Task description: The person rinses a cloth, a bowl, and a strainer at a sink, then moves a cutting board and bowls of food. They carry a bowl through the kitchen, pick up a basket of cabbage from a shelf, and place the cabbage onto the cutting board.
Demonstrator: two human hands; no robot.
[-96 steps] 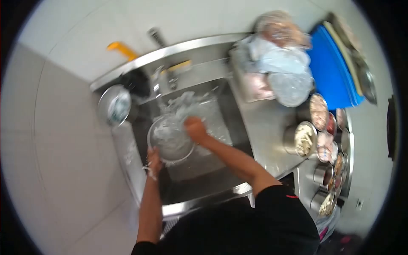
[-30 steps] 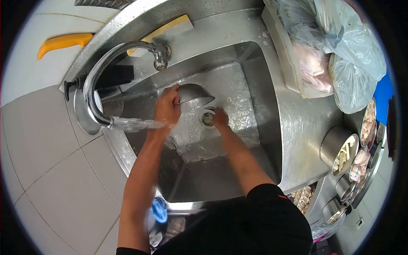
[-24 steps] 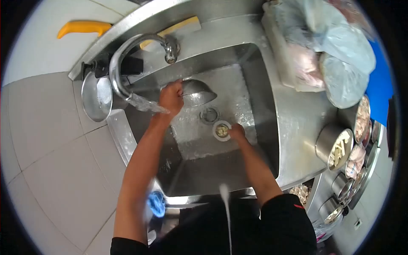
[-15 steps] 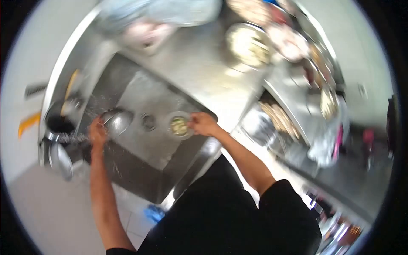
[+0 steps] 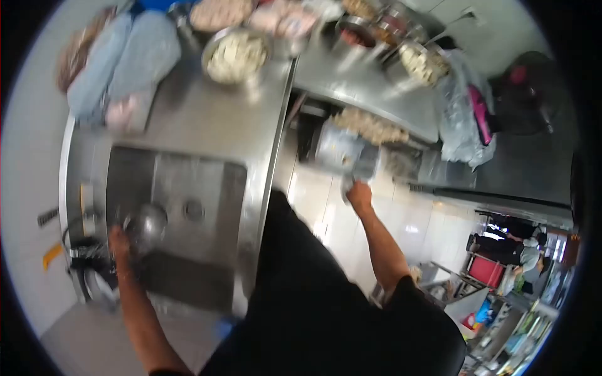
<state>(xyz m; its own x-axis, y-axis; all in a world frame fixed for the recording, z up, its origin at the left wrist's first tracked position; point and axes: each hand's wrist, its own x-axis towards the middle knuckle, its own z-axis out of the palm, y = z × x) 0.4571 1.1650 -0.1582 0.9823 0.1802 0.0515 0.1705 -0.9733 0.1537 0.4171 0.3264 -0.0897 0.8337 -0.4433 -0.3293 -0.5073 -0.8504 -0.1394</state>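
Note:
My left hand (image 5: 119, 243) is closed at the edge of a round metal bowl (image 5: 149, 222) over the left part of the sink (image 5: 213, 241). Away to the right, my right hand (image 5: 359, 195) grips a small pale container (image 5: 347, 187), blurred, so its contents cannot be made out. Just beyond it is a metal tray (image 5: 338, 150) on a low shelf, with a pile of pale pieces (image 5: 370, 126) behind it. A drain (image 5: 193, 210) shows in the sink floor.
On the counter (image 5: 207, 119) stands a bowl of pale chunks (image 5: 236, 57), near blue-grey bags (image 5: 143, 53). More filled bowls (image 5: 355, 32) line the back. A clear plastic bag (image 5: 463, 119) hangs at the right. People (image 5: 501, 247) are in the far right background.
My right hand has moved out of the sink, to the right, with the container. My left hand stays at the bowl in the sink. The view has turned towards the right.

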